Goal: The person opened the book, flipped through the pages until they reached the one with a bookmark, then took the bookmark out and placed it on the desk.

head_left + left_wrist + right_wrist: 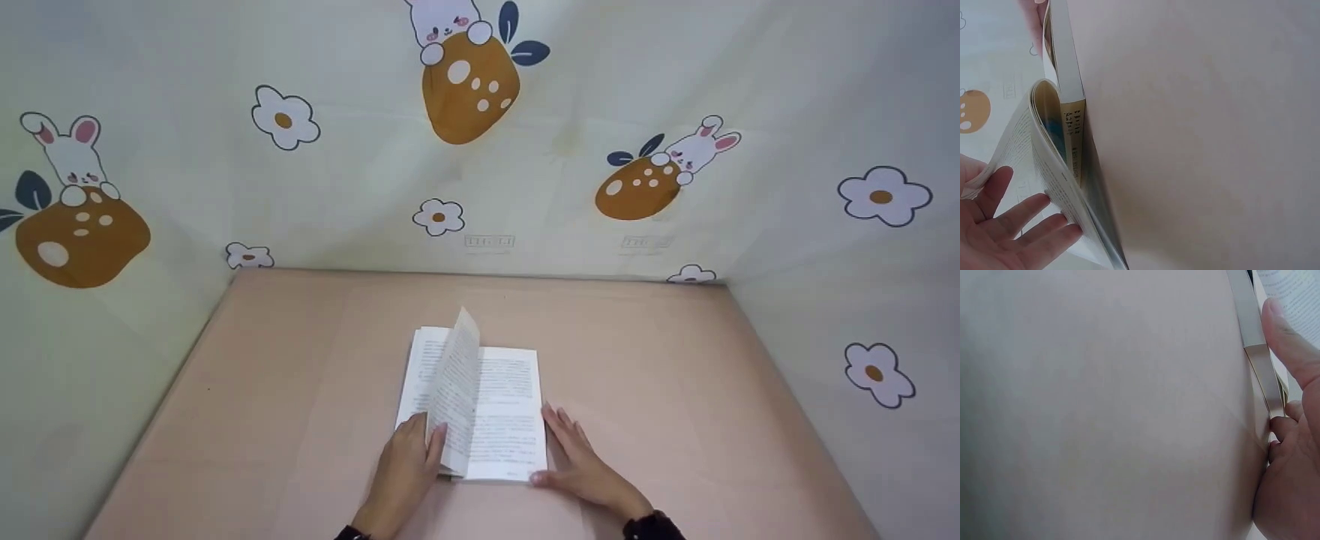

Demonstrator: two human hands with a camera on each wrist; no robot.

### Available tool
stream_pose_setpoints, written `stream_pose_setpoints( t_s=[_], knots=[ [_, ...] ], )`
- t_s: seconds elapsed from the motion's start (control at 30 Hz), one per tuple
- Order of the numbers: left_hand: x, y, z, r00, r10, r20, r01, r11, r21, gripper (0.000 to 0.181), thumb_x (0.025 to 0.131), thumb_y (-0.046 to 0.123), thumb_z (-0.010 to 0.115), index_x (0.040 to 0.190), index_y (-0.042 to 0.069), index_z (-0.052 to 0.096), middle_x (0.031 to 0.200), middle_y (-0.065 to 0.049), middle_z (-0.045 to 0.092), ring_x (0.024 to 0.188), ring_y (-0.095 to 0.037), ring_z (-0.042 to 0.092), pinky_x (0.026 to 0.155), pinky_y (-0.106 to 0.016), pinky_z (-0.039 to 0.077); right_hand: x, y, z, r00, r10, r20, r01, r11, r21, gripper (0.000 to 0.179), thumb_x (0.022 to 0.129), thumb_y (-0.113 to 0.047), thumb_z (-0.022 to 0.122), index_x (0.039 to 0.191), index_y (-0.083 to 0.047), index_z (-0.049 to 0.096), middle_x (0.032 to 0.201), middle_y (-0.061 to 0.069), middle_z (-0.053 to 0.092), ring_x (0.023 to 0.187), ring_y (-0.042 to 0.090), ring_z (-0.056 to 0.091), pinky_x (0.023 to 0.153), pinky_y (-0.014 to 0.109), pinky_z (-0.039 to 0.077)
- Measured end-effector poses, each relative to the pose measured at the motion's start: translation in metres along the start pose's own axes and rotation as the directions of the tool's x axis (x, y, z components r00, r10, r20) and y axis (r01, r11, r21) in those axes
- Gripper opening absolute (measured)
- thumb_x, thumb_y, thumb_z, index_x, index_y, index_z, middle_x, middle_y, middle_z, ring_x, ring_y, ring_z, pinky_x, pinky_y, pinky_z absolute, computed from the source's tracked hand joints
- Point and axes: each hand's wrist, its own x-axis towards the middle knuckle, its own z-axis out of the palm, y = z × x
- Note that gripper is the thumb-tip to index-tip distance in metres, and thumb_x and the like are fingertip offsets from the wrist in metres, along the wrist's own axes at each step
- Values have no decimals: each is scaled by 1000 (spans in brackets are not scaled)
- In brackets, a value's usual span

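An open book (510, 412) with printed pages lies on the table, and a raised page (457, 390) stands up near its middle. My left hand (405, 457) pinches that page near its lower left edge, thumb on one side and fingers on the other. In the left wrist view the page (1013, 135) bends in a curve from the spine, with the left fingers (1033, 211) spread under the leaves. My right hand (585, 465) rests at the book's right edge, thumb (1286, 337) at the lower corner and other fingers against the side.
A pinkish-beige cloth covers the table (300, 375). Pale fabric walls (352, 187) printed with rabbits, orange fruit and flowers enclose it at the back and both sides. Dark cuffs (652, 525) show at the wrists.
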Motion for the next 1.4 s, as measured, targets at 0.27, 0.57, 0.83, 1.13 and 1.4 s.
stream_pose_setpoints(
  t_s=[0.27, 0.57, 0.83, 1.13, 1.4],
  knots=[
    [-1, -6, -4, 999, -38, -2, 38, 999, -20, 41, 96, 27, 48, 119, -6, 55, 113, -18, 62, 110, -32, 58, 91, -45, 48, -1, -1, 1, 1000, 6, -7, -6, 1000, -10, 100, 79, -34, 72, 151, -12, 6, 156, 19, -1, 141, 41, -11, 109, 61, -10],
    [-2, -10, -5, 997, -76, -2, 76, 997, 23, 42, 94, 27, 51, 124, -2, 54, 123, -18, 58, 113, -32, 55, 91, -46, 48, -1, -2, 1, 1000, -4, -20, 3, 1000, -31, 101, 77, -34, 74, 150, -12, 8, 156, 20, 0, 141, 42, -9, 109, 62, -9],
    [-1, -12, -4, 994, -105, -13, 106, 990, 89, 41, 91, 25, 57, 118, -5, 58, 125, -18, 55, 116, -34, 49, 92, -49, 45, -1, -2, 1, 1000, 9, -12, -9, 999, -35, 101, 78, -37, 72, 151, -12, 8, 156, 18, 0, 141, 41, -10, 110, 61, -9],
    [0, -21, 0, 992, -115, -57, 125, 968, 217, 40, 83, 22, 65, 104, -11, 61, 125, -23, 49, 120, -44, 38, 98, -60, 28, 0, -2, 1, 1000, 25, 5, -25, 999, -24, 103, 77, -43, 72, 150, -11, 7, 157, 16, 1, 142, 39, -10, 111, 59, -9],
    [3, -22, 2, 992, -104, -70, 118, 965, 234, 61, 79, 19, 71, 122, -12, 42, 128, -32, 42, 121, -51, 35, 97, -71, 21, -1, -1, 1, 999, 37, 1, -37, 999, -33, 102, 77, -43, 72, 151, -14, 7, 156, 19, -3, 141, 41, -11, 110, 62, -8]
  ],
)
